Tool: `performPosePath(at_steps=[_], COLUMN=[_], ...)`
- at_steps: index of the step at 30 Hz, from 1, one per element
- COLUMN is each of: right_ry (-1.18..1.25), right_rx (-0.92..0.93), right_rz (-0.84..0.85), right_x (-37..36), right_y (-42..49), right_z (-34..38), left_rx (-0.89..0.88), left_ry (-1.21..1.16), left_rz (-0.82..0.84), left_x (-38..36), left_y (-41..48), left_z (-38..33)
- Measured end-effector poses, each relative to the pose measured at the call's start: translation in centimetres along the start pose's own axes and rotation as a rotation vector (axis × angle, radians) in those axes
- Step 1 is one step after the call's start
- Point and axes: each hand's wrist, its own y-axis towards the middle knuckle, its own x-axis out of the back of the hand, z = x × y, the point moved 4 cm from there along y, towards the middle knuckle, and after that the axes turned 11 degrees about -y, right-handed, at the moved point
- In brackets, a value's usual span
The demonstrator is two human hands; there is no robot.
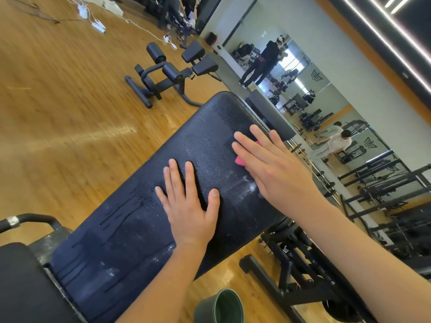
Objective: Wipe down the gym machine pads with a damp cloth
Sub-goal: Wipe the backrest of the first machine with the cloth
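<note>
On bench pad: both hands flat, cloth under right

Along the right edge of the black back pad (130,229), the right hand (268,164) presses a pink cloth (240,161), fingers straight and slightly apart. Left hand (189,201) lies flat mid-pad, fingers spread, holding nothing. Pad surface: water beads, drip streaks, whitish smears. Green bucket (224,306) stands on the wooden floor (58,127) below the pad's near edge. Wall mirror (310,85) runs beyond the pad.
</note>
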Motion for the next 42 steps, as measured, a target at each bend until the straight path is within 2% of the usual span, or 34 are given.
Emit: performPosePath(at_steps=[10,16,28,42], right_ry=[-0.001,0.042,-0.014,0.008], right_rx=[0.037,0.057,0.084,0.101], right_rz=[0.043,0.056,0.059,0.022], right_x=[-0.9,-0.5,0.1,-1.2], right_y=[8.9,6.4,-4.1,-4.9], right_z=[0.8,0.4,0.0,-0.3], left_rx=[0.017,0.01,-0.001,0.02], left_ry=[-0.016,-0.009,-0.006,0.001], left_rz=[0.014,0.004,0.0,-0.002], left_x=[0.2,0.3,0.1,0.1], left_y=[0.2,0.2,0.1,0.3], left_z=[-0.3,-0.2,0.0,-0.1])
